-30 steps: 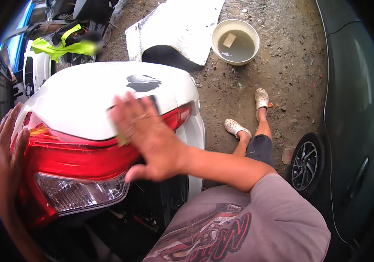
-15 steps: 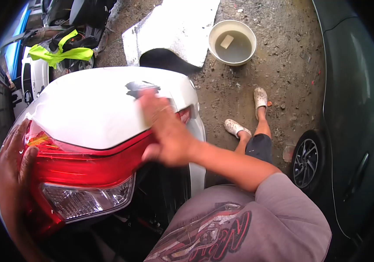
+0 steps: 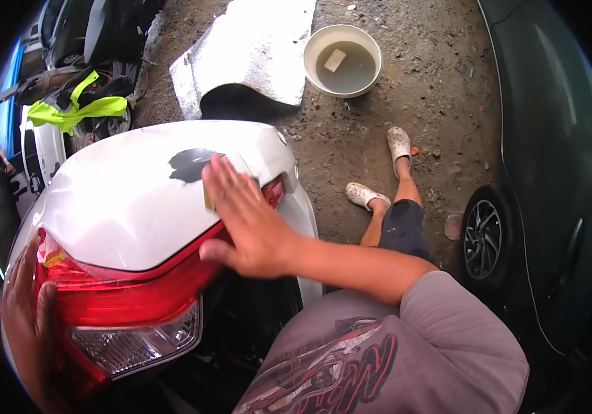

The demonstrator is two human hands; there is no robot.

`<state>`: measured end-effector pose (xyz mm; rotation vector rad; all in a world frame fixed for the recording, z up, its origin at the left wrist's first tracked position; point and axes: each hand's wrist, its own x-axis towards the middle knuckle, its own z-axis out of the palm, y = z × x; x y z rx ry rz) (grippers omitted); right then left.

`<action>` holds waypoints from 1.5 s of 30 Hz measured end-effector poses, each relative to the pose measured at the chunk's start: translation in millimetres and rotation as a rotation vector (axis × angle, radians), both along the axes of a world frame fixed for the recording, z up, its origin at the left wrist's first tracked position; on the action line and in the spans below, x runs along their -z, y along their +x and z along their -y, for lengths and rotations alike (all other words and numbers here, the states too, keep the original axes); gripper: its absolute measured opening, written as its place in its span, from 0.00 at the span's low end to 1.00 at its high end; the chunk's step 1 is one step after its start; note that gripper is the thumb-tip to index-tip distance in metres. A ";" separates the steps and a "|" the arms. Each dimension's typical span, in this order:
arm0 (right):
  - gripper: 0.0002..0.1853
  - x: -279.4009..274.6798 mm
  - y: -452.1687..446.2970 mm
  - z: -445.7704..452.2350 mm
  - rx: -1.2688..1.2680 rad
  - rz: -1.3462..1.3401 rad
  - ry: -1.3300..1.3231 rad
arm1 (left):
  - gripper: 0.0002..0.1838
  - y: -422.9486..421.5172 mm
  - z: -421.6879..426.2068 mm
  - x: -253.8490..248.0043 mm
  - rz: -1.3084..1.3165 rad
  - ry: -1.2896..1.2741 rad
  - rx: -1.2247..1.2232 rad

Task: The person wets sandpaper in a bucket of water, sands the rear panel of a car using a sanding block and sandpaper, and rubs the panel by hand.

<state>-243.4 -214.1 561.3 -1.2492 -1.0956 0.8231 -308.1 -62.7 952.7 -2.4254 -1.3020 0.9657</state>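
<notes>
A white car panel point(image 3: 109, 196) with a dark grey patch point(image 3: 189, 165) lies in front of me, above a red tail light point(image 3: 130, 303). My right hand point(image 3: 247, 224) rests palm down near the panel's right side, its fingertips close to the patch. Under its fingers shows the edge of a flat yellow-edged pad point(image 3: 209, 201), mostly hidden by the hand. The right thumb sticks out over the red lens. At the far left, my left hand point(image 3: 28, 310) lies against the tail light's outer end, thumb apart from the fingers, holding nothing.
A bucket point(image 3: 343, 86) of cloudy water with a pale block point(image 3: 335, 61) stands on the dirt floor beside a silvery sheet point(image 3: 254, 48). A dark car point(image 3: 551, 159) stands at the right. Neon-yellow clothing point(image 3: 78, 114) hangs at upper left. Feet in pale clogs point(image 3: 399, 143) are on the ground.
My view has shifted, with the panel lower in it and the bucket further left. My right hand has moved slightly down the panel, baring more of the grey patch. My left hand stays against the tail light.
</notes>
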 end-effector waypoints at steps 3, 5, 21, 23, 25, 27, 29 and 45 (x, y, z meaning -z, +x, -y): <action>0.61 6.1 -0.2 24.5 -0.052 0.059 0.004 | 0.42 5.7 -2.7 -0.9 -0.009 -0.022 -0.019; 0.59 22.0 0.7 18.5 -0.056 0.075 -0.048 | 0.42 6.3 -3.2 1.7 -0.057 -0.047 -0.025; 0.60 10.6 2.0 18.5 -0.090 -0.002 -0.101 | 0.44 -11.1 -9.4 -5.1 -0.069 -0.045 -0.040; 0.62 44.2 14.0 -6.3 -0.101 -0.053 -0.218 | 0.44 -14.2 -6.3 -6.8 -0.063 -0.060 -0.062; 0.60 23.5 6.3 3.9 -0.071 -0.029 -0.164 | 0.44 -9.5 -6.3 -7.9 -0.033 -0.051 -0.064; 0.58 -5.8 5.5 21.6 -0.060 -0.050 -0.052 | 0.44 -9.6 -9.4 -2.9 -0.019 -0.061 -0.069; 0.60 20.7 6.2 10.7 -0.075 -0.049 -0.150 | 0.44 -15.1 -8.3 -2.8 0.020 -0.033 -0.064; 0.64 -40.0 4.8 3.2 -0.084 -0.019 0.054 | 0.42 5.2 0.7 0.4 0.039 -0.049 -0.156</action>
